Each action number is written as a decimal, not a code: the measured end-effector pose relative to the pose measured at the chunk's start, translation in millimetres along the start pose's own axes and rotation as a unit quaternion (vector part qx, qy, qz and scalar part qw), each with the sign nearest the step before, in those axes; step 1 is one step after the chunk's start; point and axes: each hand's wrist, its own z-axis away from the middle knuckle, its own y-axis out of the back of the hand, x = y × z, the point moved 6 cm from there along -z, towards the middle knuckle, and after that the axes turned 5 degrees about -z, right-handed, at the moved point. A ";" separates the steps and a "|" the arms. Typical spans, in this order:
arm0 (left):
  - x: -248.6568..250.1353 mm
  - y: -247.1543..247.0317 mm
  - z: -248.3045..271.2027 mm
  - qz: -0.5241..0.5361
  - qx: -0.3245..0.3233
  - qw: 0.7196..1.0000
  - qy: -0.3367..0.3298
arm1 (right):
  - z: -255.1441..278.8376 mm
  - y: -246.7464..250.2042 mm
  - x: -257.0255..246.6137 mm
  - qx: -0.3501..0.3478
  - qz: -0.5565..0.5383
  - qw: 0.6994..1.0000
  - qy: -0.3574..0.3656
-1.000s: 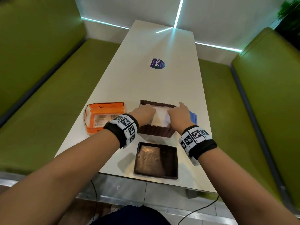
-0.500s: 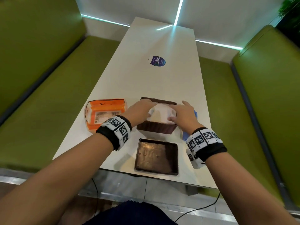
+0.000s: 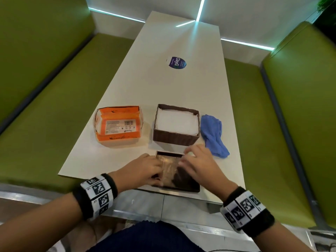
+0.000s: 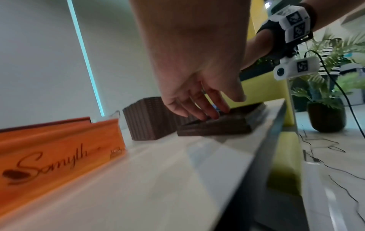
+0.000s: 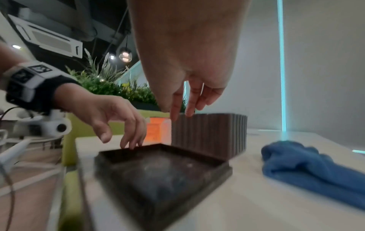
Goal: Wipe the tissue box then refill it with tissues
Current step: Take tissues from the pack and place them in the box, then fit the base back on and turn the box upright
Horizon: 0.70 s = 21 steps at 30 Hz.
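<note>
Refill done: tissue box (image 3: pixel 176 124) sits packed w/ tissues (image 3: pixel 177 121) mid-table. My left hand (image 3: pixel 140 169) & right hand (image 3: pixel 199 165), fingers loose, reach the lid (image 3: pixel 183 182) at table's near edge; next, lift & seat it squarely.

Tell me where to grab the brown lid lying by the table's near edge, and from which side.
Grip the lid by its left and right rims, coming from above with a hand on each side. It lies flat, inside up, so the thin raised walls are probably the only holds. The left hand and right hand already hover there.
</note>
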 end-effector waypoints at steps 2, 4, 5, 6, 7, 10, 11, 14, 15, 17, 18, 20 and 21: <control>-0.6 -17.0 7.4 -0.015 -0.042 0.999 0.003 | 18.4 -23.8 2.7 -0.073 0.001 0.997 0.010; 0.7 -25.1 13.7 -0.038 -0.047 0.998 -0.006 | 35.3 -41.0 4.7 -0.144 0.009 0.990 0.009; 1.3 -26.8 15.8 -0.049 -0.044 0.998 -0.012 | 42.0 -45.5 5.0 -0.170 0.013 0.985 0.008; 1.4 -28.2 17.6 -0.053 -0.043 0.998 -0.015 | 47.9 -48.1 5.8 -0.189 0.013 0.982 0.008; 1.4 -28.7 19.1 -0.050 -0.041 0.998 -0.018 | 52.8 -47.7 5.8 -0.199 0.011 0.980 0.010; 2.1 -14.7 22.4 0.018 -0.003 1.000 -0.017 | 62.1 -38.4 5.8 -0.209 0.004 0.978 0.014; 2.5 -3.8 23.7 0.062 0.019 0.998 -0.008 | 63.6 -34.5 8.0 -0.208 -0.009 0.978 0.007; -2.8 28.4 26.1 0.226 0.057 0.971 0.062 | 59.5 -16.3 18.2 -0.188 -0.082 0.978 -0.039; -5.5 38.7 24.0 0.264 0.067 0.959 0.082 | 54.0 -7.8 21.1 -0.176 -0.121 0.975 -0.059; -14.6 60.0 16.6 0.314 0.101 0.938 0.107 | 38.7 13.2 26.1 -0.145 -0.205 0.962 -0.104; -21.5 69.5 12.2 0.340 0.116 0.926 0.121 | 29.5 24.8 28.0 -0.129 -0.245 0.952 -0.129; -38.4 86.5 1.7 0.389 0.137 0.896 0.161 | 10.4 46.8 30.8 -0.095 -0.350 0.915 -0.177; -47.8 95.0 -4.3 0.402 0.155 0.884 0.182 | 0.3 55.1 33.3 -0.069 -0.406 0.890 -0.197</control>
